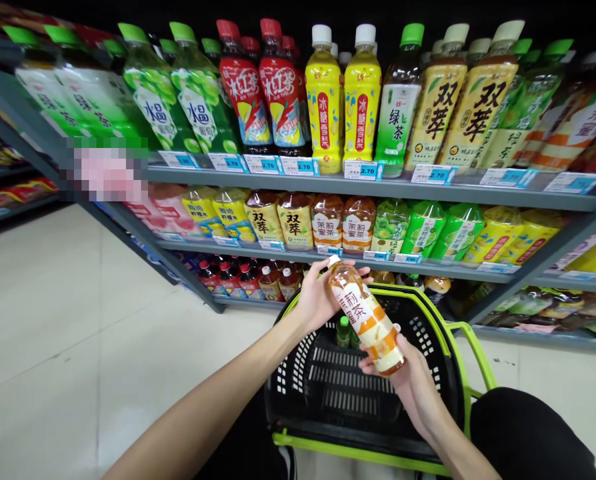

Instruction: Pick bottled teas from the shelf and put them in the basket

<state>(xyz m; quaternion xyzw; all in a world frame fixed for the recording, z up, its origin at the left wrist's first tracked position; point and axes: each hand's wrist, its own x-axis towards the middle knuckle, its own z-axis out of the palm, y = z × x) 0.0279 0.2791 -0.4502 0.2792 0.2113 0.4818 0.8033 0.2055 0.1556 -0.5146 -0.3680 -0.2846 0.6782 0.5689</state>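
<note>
Both my hands hold a plastic bottle of jasmine honey tea (365, 320) with a white cap and an orange-and-white label, tilted above a shopping basket. My left hand (318, 297) grips it near the neck, and my right hand (403, 373) cups its lower end. The black plastic shopping basket (363, 440) has a lime-green rim and handles. It stands directly below my hands. Inside it lies a small bottle with a green cap (343, 331), partly hidden behind the held bottle.
A grey metal shelf unit (373, 183) runs across the front, packed with bottled drinks and blue price tags. A snack shelf (13, 193) stands far left. Pale floor tiles (78, 300) spread left of the basket. A dark fabric shape (528, 433) fills the lower right corner.
</note>
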